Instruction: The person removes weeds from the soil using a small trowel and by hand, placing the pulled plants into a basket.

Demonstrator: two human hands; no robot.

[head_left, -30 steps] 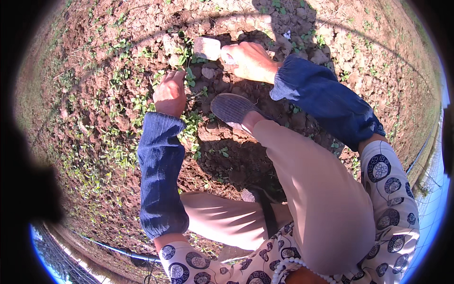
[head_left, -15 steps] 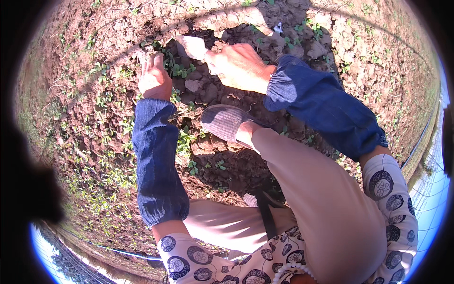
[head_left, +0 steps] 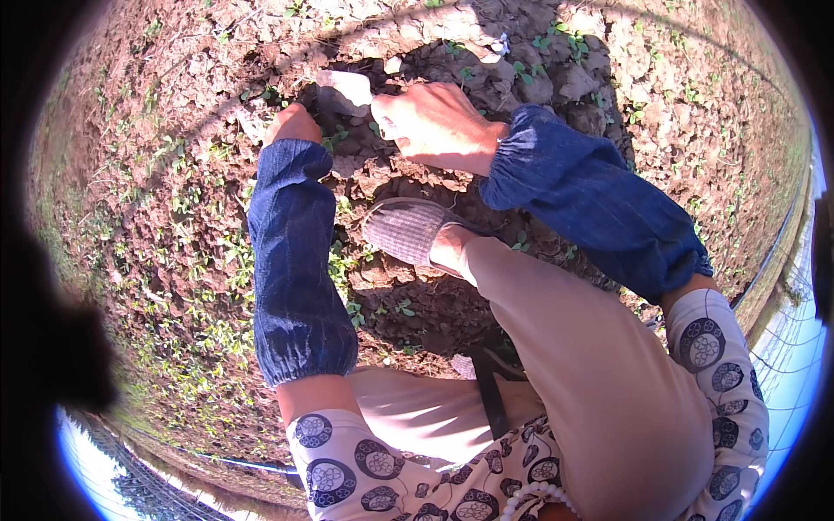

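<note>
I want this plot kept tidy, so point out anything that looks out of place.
A small white object lies on the brown soil beyond the right hand. It looks odd among the green seedlings, but is too small to identify.

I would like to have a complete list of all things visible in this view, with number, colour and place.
Soil: one stretch, brown, across most of the view
Small plants: many, green, scattered over the soil
Scrap: one, white, upper right of centre
Wire fence: visible at right and lower-left edges
Flat-bladed tool: one, pale blade, upper centre
Shoes: two, greyish-brown, centre and lower centre
Strap: one, black, lower centre
Trousers: one pair, beige, lower centre
Patterned shirt: one, whitish with dark motifs, bottom
Beads: one strand, white, bottom edge
Sleeve covers: two, blue, on both forearms
Left hand: one, at the soil, fingers hidden
Right hand: one, closed on the tool
</note>
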